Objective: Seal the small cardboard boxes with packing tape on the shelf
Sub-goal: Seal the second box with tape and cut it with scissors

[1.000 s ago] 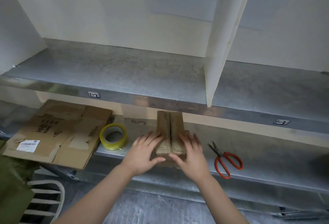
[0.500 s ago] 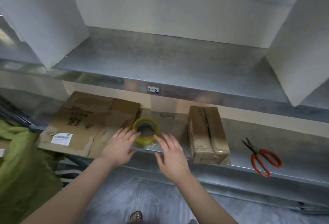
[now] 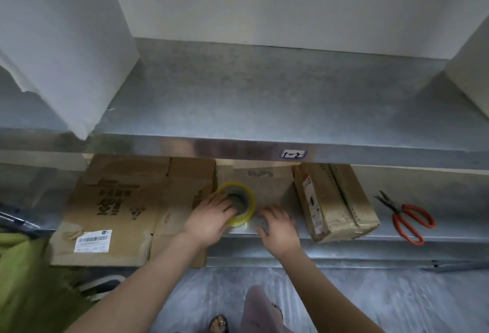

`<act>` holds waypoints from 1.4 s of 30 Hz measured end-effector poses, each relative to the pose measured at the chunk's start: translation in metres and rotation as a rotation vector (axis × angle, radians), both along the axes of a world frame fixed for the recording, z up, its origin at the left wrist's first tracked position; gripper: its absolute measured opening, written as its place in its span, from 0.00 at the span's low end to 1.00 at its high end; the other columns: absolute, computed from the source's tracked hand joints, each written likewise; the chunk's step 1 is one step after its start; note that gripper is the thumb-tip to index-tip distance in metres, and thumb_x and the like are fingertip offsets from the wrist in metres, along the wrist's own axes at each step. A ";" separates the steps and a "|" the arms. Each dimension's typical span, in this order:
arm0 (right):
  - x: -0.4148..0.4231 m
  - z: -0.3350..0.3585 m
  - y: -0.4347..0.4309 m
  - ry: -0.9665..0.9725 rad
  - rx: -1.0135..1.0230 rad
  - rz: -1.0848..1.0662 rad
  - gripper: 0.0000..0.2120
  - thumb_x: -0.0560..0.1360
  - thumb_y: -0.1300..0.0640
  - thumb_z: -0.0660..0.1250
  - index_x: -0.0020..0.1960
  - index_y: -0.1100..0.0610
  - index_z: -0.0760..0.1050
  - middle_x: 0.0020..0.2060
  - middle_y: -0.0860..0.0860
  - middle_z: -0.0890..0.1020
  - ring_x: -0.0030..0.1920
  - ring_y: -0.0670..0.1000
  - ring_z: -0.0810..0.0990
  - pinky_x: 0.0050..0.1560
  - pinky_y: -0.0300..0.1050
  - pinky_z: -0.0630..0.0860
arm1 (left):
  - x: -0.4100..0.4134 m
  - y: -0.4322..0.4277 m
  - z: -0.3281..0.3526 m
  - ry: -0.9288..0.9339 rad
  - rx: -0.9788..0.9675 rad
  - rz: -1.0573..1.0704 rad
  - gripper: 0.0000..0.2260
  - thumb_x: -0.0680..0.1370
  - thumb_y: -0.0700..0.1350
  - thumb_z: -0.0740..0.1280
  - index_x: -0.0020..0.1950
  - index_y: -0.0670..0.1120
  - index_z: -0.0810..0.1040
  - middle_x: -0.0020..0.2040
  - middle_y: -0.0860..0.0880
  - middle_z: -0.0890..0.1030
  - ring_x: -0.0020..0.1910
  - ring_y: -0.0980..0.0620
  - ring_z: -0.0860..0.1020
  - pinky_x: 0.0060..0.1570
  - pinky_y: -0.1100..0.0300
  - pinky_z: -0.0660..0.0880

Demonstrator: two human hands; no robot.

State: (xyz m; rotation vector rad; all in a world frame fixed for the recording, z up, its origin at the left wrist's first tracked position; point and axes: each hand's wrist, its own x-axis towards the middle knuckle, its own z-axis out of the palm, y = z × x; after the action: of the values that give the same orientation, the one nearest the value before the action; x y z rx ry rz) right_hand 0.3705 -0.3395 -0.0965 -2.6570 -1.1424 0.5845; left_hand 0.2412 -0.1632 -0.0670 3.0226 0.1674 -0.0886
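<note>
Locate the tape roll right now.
Head view, lower shelf, left of centre: the tape roll sits between the flattened cardboard and the small cardboard box to its right, held by the left hand.

Lower shelf (image 3: pixel 449 189) carries everything; upper shelf (image 3: pixel 264 94) right above it, label (image 3: pixel 293 154) on its front edge; flattened cardboard (image 3: pixel 127 208) at far left, overhanging the front edge; tape roll (image 3: pixel 242 220) lying flat just right of it, near the front edge; small cardboard box (image 3: pixel 336 200) right of the roll, apart from it; scissors (image 3: pixel 407 216) further right, apart from the box; left hand (image 3: pixel 209 223) on the roll's left rim, fingers (image 3: pixel 225 204) hooked into the core; right hand (image 3: pixel 277 229) between roll and box, possibly touching the roll, blurred.
</note>
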 end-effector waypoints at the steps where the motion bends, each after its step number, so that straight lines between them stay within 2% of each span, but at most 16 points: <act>1: 0.002 0.000 0.001 -0.001 0.013 -0.007 0.15 0.78 0.43 0.61 0.63 0.45 0.73 0.64 0.46 0.72 0.68 0.52 0.66 0.63 0.47 0.63 | 0.002 0.000 -0.002 -0.002 -0.018 0.008 0.14 0.72 0.47 0.72 0.57 0.48 0.81 0.57 0.47 0.81 0.62 0.43 0.76 0.69 0.47 0.66; 4: 0.008 0.000 0.001 0.042 0.053 -0.047 0.09 0.77 0.44 0.64 0.51 0.47 0.78 0.53 0.46 0.76 0.61 0.51 0.70 0.57 0.45 0.65 | 0.003 0.002 -0.004 0.038 -0.036 0.020 0.16 0.72 0.52 0.72 0.58 0.49 0.79 0.55 0.48 0.81 0.62 0.46 0.75 0.70 0.51 0.64; 7: 0.006 0.009 -0.002 0.096 0.122 -0.094 0.08 0.77 0.48 0.66 0.48 0.53 0.78 0.47 0.49 0.79 0.55 0.52 0.74 0.51 0.46 0.70 | 0.003 0.004 -0.001 0.030 0.013 -0.010 0.16 0.71 0.50 0.74 0.57 0.49 0.80 0.51 0.49 0.82 0.58 0.46 0.77 0.66 0.55 0.69; 10: -0.002 0.029 -0.008 0.074 0.201 -0.174 0.05 0.78 0.52 0.65 0.48 0.54 0.75 0.45 0.49 0.78 0.48 0.53 0.77 0.46 0.47 0.70 | 0.002 0.004 0.006 0.029 -0.143 0.022 0.19 0.78 0.49 0.67 0.68 0.48 0.72 0.63 0.46 0.77 0.65 0.44 0.72 0.66 0.55 0.66; 13: -0.011 0.050 -0.021 0.033 0.232 -0.186 0.05 0.79 0.53 0.64 0.50 0.55 0.74 0.46 0.50 0.77 0.46 0.53 0.78 0.45 0.48 0.70 | 0.002 -0.006 0.024 0.018 -0.269 0.027 0.22 0.80 0.51 0.63 0.73 0.49 0.64 0.69 0.47 0.72 0.67 0.45 0.68 0.64 0.56 0.66; 15: -0.015 0.064 -0.033 0.000 0.230 -0.186 0.05 0.80 0.53 0.62 0.51 0.54 0.73 0.49 0.50 0.76 0.47 0.54 0.78 0.46 0.48 0.71 | 0.003 -0.017 0.040 -0.013 -0.335 -0.018 0.21 0.80 0.50 0.63 0.72 0.48 0.65 0.69 0.47 0.72 0.67 0.46 0.69 0.63 0.58 0.64; 18: -0.016 0.083 -0.051 -0.025 0.283 -0.204 0.05 0.80 0.53 0.61 0.52 0.54 0.74 0.48 0.49 0.77 0.47 0.53 0.79 0.46 0.47 0.70 | 0.005 -0.031 0.064 -0.033 -0.405 0.006 0.17 0.80 0.52 0.63 0.67 0.49 0.68 0.63 0.48 0.74 0.62 0.47 0.69 0.60 0.59 0.62; 21: -0.010 0.098 -0.069 0.106 0.354 -0.265 0.03 0.78 0.53 0.65 0.48 0.53 0.75 0.38 0.46 0.81 0.42 0.51 0.80 0.44 0.46 0.72 | 0.002 -0.048 0.079 0.018 -0.418 0.014 0.24 0.75 0.60 0.67 0.67 0.53 0.66 0.62 0.53 0.69 0.62 0.53 0.65 0.62 0.58 0.61; 24: 0.000 0.105 -0.088 0.226 0.390 -0.267 0.06 0.76 0.54 0.69 0.41 0.48 0.75 0.30 0.44 0.82 0.35 0.43 0.80 0.42 0.39 0.74 | 0.003 -0.068 0.086 -0.026 -0.381 0.019 0.24 0.74 0.58 0.70 0.67 0.53 0.68 0.62 0.54 0.70 0.63 0.54 0.66 0.62 0.57 0.62; 27: 0.016 0.111 -0.112 0.276 0.414 -0.245 0.10 0.76 0.55 0.69 0.38 0.46 0.73 0.28 0.43 0.81 0.36 0.41 0.82 0.43 0.37 0.74 | 0.010 -0.093 0.097 -0.098 -0.401 0.108 0.24 0.73 0.59 0.71 0.67 0.55 0.71 0.60 0.56 0.73 0.62 0.56 0.69 0.62 0.59 0.65; 30: 0.032 0.120 -0.137 0.262 0.445 -0.207 0.10 0.77 0.56 0.68 0.38 0.46 0.73 0.29 0.43 0.81 0.35 0.40 0.81 0.41 0.34 0.73 | 0.020 -0.123 0.107 -0.149 -0.380 0.185 0.26 0.71 0.60 0.72 0.67 0.56 0.73 0.56 0.57 0.74 0.59 0.56 0.72 0.60 0.59 0.67; 32: 0.045 0.128 -0.152 0.230 0.464 -0.174 0.08 0.77 0.55 0.68 0.40 0.47 0.74 0.30 0.43 0.80 0.37 0.43 0.82 0.43 0.40 0.76 | 0.028 -0.141 0.113 -0.173 -0.344 0.244 0.26 0.71 0.60 0.72 0.67 0.56 0.73 0.55 0.56 0.75 0.58 0.55 0.73 0.60 0.58 0.68; 34: 0.058 0.135 -0.167 0.172 0.476 -0.112 0.05 0.77 0.54 0.68 0.43 0.49 0.76 0.31 0.42 0.79 0.38 0.45 0.82 0.44 0.44 0.78 | 0.035 -0.155 0.116 -0.161 -0.237 0.307 0.26 0.72 0.61 0.71 0.68 0.57 0.72 0.57 0.55 0.75 0.60 0.53 0.73 0.61 0.57 0.67; 37: 0.071 0.142 -0.186 0.111 0.546 -0.016 0.03 0.77 0.54 0.68 0.45 0.49 0.78 0.32 0.41 0.79 0.38 0.43 0.80 0.43 0.40 0.77 | 0.043 -0.173 0.117 -0.112 -0.077 0.403 0.26 0.72 0.62 0.69 0.68 0.57 0.71 0.59 0.55 0.76 0.63 0.53 0.72 0.60 0.57 0.65; 40: 0.086 0.146 -0.201 0.064 0.608 -0.010 0.04 0.76 0.54 0.69 0.43 0.49 0.77 0.32 0.41 0.79 0.36 0.41 0.79 0.39 0.33 0.73 | 0.050 -0.195 0.119 -0.146 -0.140 0.475 0.25 0.71 0.62 0.71 0.65 0.57 0.71 0.59 0.56 0.77 0.62 0.53 0.73 0.60 0.55 0.66; 42: 0.099 0.147 -0.207 0.077 0.579 -0.041 0.07 0.76 0.54 0.69 0.41 0.47 0.75 0.31 0.41 0.78 0.35 0.40 0.77 0.36 0.29 0.68 | 0.052 -0.209 0.121 -0.173 -0.280 0.499 0.25 0.69 0.60 0.74 0.59 0.55 0.69 0.54 0.56 0.77 0.55 0.52 0.74 0.54 0.55 0.66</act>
State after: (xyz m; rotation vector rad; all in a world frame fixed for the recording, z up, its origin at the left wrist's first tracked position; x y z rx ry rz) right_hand 0.4697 -0.5467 0.0509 -2.1370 -1.0379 0.2855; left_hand 0.2932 -0.3723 0.0541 2.6048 0.8067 0.1766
